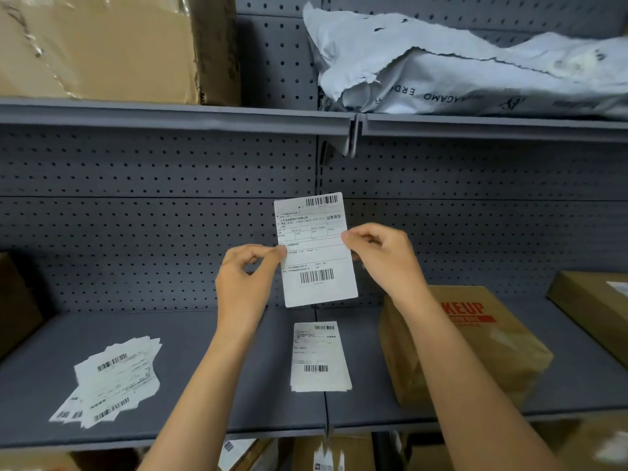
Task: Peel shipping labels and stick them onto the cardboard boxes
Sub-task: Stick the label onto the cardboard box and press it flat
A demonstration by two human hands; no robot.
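Both hands, left hand point(243, 283) and right hand point(384, 256), pinch one label point(314, 249), unpeeled I'd judge; the taped box point(475, 348) waits bare.

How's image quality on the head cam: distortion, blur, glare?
Head view: wide-angle bowing on the upper shelf edge; held label sharp enough for barcodes, small print soft; left hand and right hand crisp; tape on the top-left box shows glare; lighting even, shadows soft.
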